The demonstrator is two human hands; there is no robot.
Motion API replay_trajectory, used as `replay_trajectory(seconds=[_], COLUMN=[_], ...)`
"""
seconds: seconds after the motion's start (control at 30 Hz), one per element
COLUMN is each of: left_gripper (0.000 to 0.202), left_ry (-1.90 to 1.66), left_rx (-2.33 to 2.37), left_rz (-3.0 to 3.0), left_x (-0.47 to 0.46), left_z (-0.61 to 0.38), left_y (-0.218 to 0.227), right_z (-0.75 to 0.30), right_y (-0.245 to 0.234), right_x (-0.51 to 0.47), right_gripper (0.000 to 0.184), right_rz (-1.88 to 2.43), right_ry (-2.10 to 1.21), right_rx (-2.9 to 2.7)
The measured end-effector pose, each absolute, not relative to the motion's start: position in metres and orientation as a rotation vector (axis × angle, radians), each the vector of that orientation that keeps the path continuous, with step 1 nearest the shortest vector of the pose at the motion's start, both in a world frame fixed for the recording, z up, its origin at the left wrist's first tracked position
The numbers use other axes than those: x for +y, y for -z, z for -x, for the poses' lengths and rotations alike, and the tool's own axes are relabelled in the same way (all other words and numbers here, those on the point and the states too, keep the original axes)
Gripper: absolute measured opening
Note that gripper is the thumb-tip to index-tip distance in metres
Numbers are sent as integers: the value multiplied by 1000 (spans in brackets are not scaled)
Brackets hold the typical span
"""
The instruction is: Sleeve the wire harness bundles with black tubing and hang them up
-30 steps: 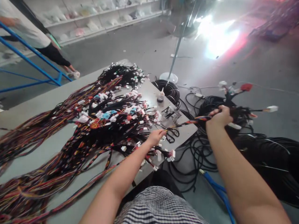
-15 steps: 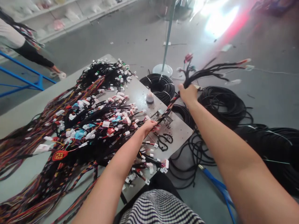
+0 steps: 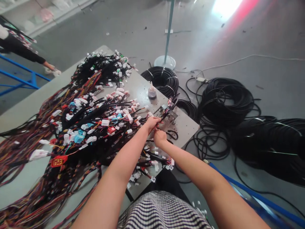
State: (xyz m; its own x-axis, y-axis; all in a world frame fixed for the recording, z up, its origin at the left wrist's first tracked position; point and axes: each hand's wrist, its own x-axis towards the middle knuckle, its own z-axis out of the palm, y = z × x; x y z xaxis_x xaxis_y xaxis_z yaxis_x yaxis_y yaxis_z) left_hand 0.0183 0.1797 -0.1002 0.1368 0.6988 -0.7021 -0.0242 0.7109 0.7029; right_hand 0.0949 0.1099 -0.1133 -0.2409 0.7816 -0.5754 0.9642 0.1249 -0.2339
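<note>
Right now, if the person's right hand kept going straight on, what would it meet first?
Most likely the left hand, just ahead of the right hand; depth is unclear, so they may be touching.

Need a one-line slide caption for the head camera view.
Left hand and right hand gripping a wire harness over a grey worktable.

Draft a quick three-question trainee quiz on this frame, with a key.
1. True or false: the small bottle stands on the metal table top.
2. Where do the coils of black cable lie: a) the concrete floor, b) the shelves, c) the blue rail?
3. Which reaches further across the table, the left hand or the right hand?

Key: 1 true; 2 a; 3 the left hand.
</note>
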Motion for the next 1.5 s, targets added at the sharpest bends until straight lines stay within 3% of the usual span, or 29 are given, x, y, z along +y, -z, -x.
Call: replay_trajectory(seconds=[0.23,0.4,0.53,0.6,0.83,1.23,1.5], left_gripper=[15,16,15,14,20,25,16], left_ry=[-640,-625,-630,-646,-682,-739,-728], left_rx=[1343,1361,1383,1389,1395,1360,1340], left_rz=[-602,-650,-645,-638,-650,-690,-658], left_x=[177,177,176,176,174,169,168], left_z=[-19,-18,-20,-21,-24,-24,-23], left_y=[100,101,99,98,99,101,102], right_z=[-109,-174,-233,-243,-223,-215,-201], right_y=[104,95,89,88,97,94,91], right_x=[110,94,71,65,60,47,65], right_gripper=[29,29,36,42,48,46,47], right_rz=[-1772,-1981,-2625,-2843,-2940,-3002,-2918], right_ry=[882,1588,1944,1929,1916,1800,1731], right_rx=[2175,2103,1801,1692,1594,1661,1863])
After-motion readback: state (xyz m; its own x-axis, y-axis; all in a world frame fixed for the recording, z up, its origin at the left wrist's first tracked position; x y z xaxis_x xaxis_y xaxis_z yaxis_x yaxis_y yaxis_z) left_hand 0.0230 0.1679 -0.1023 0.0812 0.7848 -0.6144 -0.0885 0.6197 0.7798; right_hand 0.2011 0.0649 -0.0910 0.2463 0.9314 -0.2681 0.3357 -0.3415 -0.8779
